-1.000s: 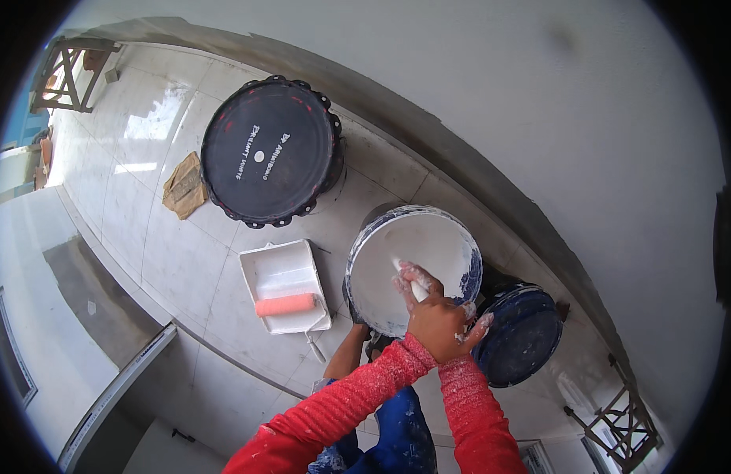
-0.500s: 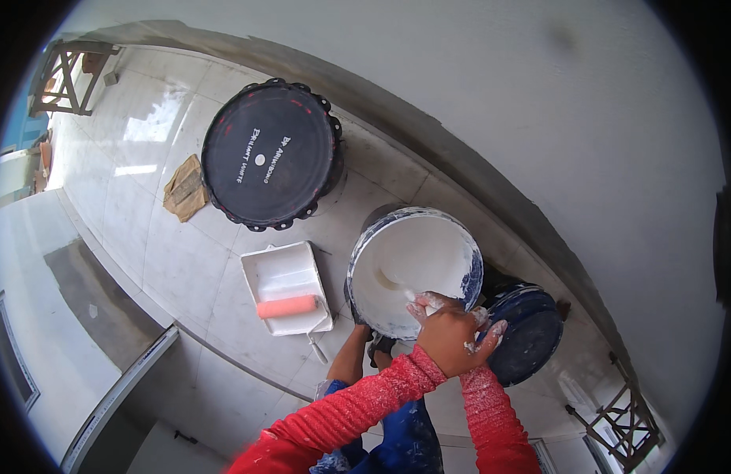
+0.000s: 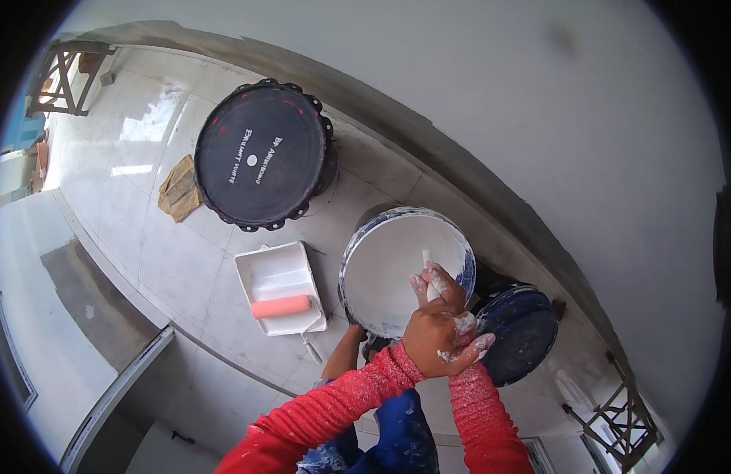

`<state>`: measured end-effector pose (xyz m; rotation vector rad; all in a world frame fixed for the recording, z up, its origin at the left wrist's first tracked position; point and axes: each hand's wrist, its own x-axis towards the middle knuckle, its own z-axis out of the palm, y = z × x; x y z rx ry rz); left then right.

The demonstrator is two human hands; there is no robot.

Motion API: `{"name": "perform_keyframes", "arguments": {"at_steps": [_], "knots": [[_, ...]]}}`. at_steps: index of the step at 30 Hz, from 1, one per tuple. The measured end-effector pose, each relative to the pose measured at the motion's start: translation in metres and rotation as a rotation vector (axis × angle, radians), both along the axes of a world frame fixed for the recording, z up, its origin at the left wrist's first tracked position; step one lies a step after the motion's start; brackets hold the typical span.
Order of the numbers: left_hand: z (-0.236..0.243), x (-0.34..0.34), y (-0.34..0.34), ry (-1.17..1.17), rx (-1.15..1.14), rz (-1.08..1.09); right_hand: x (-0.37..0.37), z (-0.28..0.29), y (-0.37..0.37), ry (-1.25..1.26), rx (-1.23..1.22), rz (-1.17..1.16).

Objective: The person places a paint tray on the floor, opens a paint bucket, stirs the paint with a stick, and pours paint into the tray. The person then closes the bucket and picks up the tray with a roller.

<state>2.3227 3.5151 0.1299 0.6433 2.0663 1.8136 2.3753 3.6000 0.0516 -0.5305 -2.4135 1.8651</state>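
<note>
A white, paddle-like stick (image 3: 428, 260) stands down in a large bucket (image 3: 381, 265) of white mixture, its lower end hidden in it. My left hand (image 3: 434, 338) is closed on the stick, crossing over my right hand (image 3: 465, 324), which is mostly covered and appears wrapped round the same stick. Both are smeared with white. A white paint tray (image 3: 263, 268) lies left of the bucket, holding a pink roller (image 3: 280, 306) with its handle out over the edge. A dark blue, round bucket top (image 3: 515, 347) is just right of my hands.
A black lidded drum (image 3: 263, 189) stands at the upper left beside crumpled brown paper (image 3: 178, 189). A pale wall (image 3: 586, 126) curves along the right. Metal stands (image 3: 65, 79) are at upper left and lower right. My feet and legs are below the white bucket.
Both hands and the stick first moved down and right within the bucket, then back up; the stick now sits further right in the mixture than a second ago. The containers stayed put.
</note>
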Motion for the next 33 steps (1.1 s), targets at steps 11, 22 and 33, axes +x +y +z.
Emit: {"name": "perform_keyframes", "arguments": {"at_steps": [11, 22, 33], "knots": [[-0.02, -0.008, 0.0, -0.032, -0.073, 0.099, -0.009, -0.011, -0.007, -0.293, -0.834, -0.221], [-0.043, 0.02, 0.011, -0.14, -0.152, 0.045, 0.026, -0.059, 0.047, -0.706, -0.206, 0.407], [-0.034, -0.003, 0.005, 0.011, -0.549, -0.061, 0.029, -0.049, 0.001, -0.28, -1.345, -0.169]]}}
